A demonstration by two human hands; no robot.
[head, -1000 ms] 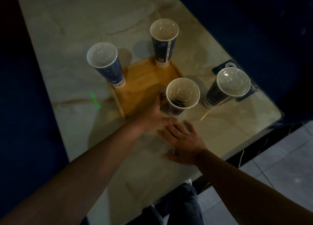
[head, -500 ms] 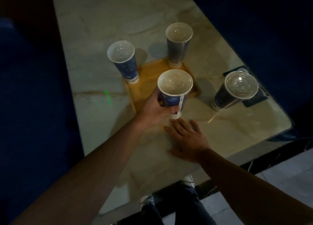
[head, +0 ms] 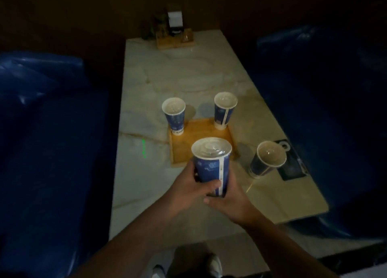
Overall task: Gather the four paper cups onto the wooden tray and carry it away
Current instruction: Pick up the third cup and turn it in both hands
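Note:
My left hand grips a blue lidded paper cup, lifted above the table in front of the wooden tray. My right hand cups the same cup's base from below and the right. Two more blue cups stand on the tray's far corners, one at the left and one at the right. A fourth cup stands on the table to the right of the tray, beside a black card.
The marble table runs away from me between blue padded seats. A small wooden holder with a sign and a plant sits at the far end. A black card lies near the right edge. My shoes show below.
The near cup has been lifted off the table toward me by my left hand. My right hand left the tabletop and now supports the cup's base. My head has tilted up.

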